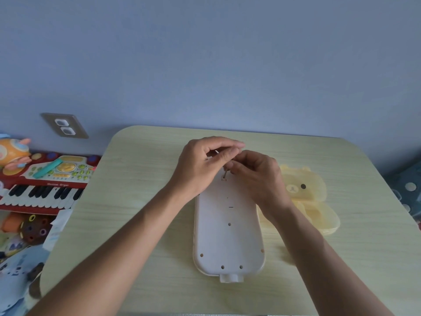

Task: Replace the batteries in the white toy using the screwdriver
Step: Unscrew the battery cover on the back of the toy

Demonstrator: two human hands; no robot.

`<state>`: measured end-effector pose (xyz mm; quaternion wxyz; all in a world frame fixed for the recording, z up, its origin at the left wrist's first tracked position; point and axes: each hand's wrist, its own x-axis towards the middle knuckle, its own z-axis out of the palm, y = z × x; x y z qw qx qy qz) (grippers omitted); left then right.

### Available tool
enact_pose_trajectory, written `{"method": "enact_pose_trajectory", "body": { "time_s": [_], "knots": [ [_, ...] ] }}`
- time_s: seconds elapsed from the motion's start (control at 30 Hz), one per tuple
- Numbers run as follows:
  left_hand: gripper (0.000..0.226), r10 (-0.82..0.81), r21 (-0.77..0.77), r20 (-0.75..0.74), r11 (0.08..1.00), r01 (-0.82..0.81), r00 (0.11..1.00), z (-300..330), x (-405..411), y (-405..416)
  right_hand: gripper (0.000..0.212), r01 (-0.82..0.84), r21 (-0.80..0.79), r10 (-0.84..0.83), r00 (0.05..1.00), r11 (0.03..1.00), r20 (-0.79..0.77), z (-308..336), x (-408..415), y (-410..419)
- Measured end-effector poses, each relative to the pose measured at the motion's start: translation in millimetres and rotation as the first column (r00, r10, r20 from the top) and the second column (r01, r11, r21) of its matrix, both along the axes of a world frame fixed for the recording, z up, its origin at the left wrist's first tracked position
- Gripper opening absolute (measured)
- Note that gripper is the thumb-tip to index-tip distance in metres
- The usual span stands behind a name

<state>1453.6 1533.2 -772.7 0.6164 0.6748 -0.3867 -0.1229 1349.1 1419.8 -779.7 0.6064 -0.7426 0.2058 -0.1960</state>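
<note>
The white toy (pixel 227 226) lies back-up at the table's (pixel 141 224) centre, so its screw holes face up. At its twelve o'clock end, both hands pinch a thin screwdriver (pixel 224 174): right hand (pixel 257 179) steadying low, left hand (pixel 202 165) gripping the top, probably to turn it.

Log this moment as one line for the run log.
white toy face down on table | both hands on screwdriver at top screw hole | left hand | right hand

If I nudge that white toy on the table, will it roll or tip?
Probably neither: the white toy lies flat and broad on the table. It looks like smooth hard plastic, so it may slide rather than bend.
</note>
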Motion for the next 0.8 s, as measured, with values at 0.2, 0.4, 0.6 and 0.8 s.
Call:
{"method": "enact_pose_trajectory", "body": {
  "time_s": [0.2, 0.4, 0.6, 0.8],
  "knots": [
    [0.013, 0.087, -0.052, -0.081, 0.994, -0.091, 0.993, 1.9, -2.0, -5.8, 0.003, -0.052, 0.025, 0.052, 0.999, 0.998, 0.014, 2.2, -3.3, -0.4],
    [0.026, 0.125, 0.077, 0.036, 0.989, -0.128, 0.991, 1.2, -8.7, -3.0, 0.014, 0.039, -0.044, -0.041, 0.998, 0.998, -0.051, 2.4, -1.5, 0.8],
    [0.042, 0.234, 0.397, 0.255, 0.860, -0.322, 0.938, -24.1, -28.2, 23.8, 0.007, 0.062, 0.046, -0.060, 0.997, 0.997, -0.049, 3.5, -2.3, -2.8],
    [0.048, 0.172, 0.433, 0.492, 0.802, -0.411, 0.854, -31.7, -41.1, 22.8, 0.006, 0.154, 0.117, -0.148, 0.987, 0.981, -0.057, 11.4, -10.4, -8.7]
  ]
}}
